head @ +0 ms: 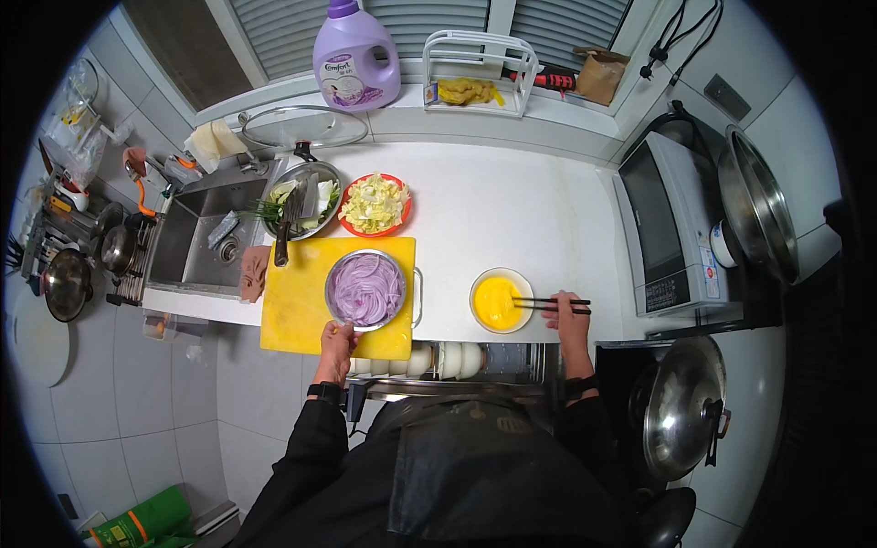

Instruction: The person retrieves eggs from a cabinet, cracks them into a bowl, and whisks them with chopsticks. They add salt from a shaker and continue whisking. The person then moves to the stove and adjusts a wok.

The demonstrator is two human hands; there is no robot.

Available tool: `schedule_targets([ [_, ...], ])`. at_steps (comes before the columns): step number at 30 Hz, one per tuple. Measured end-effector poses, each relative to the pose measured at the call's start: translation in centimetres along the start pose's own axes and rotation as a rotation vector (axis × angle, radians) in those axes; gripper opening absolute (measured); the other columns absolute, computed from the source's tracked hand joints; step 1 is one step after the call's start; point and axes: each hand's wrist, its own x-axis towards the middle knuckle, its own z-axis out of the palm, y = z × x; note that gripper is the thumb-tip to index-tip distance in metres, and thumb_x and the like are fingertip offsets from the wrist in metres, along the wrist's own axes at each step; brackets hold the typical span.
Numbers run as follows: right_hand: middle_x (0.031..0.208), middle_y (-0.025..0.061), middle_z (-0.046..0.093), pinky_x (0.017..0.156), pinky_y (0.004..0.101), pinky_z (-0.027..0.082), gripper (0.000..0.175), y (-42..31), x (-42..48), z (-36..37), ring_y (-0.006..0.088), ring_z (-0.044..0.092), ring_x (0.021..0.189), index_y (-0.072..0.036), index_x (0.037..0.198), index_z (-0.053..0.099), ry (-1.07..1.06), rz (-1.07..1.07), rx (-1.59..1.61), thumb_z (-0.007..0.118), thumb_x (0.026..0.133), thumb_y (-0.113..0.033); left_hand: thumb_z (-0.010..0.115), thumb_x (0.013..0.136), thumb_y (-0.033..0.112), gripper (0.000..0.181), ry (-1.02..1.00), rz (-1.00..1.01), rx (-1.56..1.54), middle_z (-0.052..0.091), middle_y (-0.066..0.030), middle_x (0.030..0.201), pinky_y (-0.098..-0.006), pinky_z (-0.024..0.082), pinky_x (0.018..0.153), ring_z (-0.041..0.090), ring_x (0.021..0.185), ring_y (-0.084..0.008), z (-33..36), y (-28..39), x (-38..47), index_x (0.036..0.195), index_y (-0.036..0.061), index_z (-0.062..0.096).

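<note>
My left hand grips the near rim of a metal bowl filled with pale purple noodle-like strands. That bowl is over a yellow cutting board; whether its base touches the board I cannot tell. In my right hand is a pair of dark chopsticks. Their tips reach into a yellow liquid, which looks like beaten egg, in a white bowl on the counter. A cleaver rests on a pan of cut greens, its handle over the board's far left corner.
Behind the board stand the pan and a red plate of chopped cabbage. A sink lies left, with a pink cloth at its edge. On the right are a microwave and a lidded wok. An open drawer holds bowls below.
</note>
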Motion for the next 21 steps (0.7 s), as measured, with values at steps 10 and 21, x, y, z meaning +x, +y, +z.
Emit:
schedule_targets([
  [10,0.077,0.0105,0.066,0.049,0.0260,0.049,0.032,0.2,-0.2,0.2,0.0162,0.064,0.058,-0.001,0.093,0.061,0.108,-0.022,0.196,0.052,0.097,-0.031,0.063,0.091,0.010,0.016,-0.205,0.068,-0.019,0.062,-0.0037,0.074,-0.0202,0.050,0.053,0.061,0.061,-0.0107,3.6,1.6,-4.0,0.087,0.0118,0.048],
  [21,0.078,0.0105,0.065,0.050,0.0265,0.051,0.031,0.6,0.0,-0.3,0.0163,0.064,0.058,0.000,0.095,0.060,0.022,0.045,0.048,0.052,0.097,-0.029,0.063,0.091,0.008,0.016,-0.180,0.035,-0.059,0.062,-0.0037,0.076,-0.0206,0.053,0.055,0.063,0.065,-0.0118,3.3,0.5,-2.8,0.089,0.0118,0.048],
])
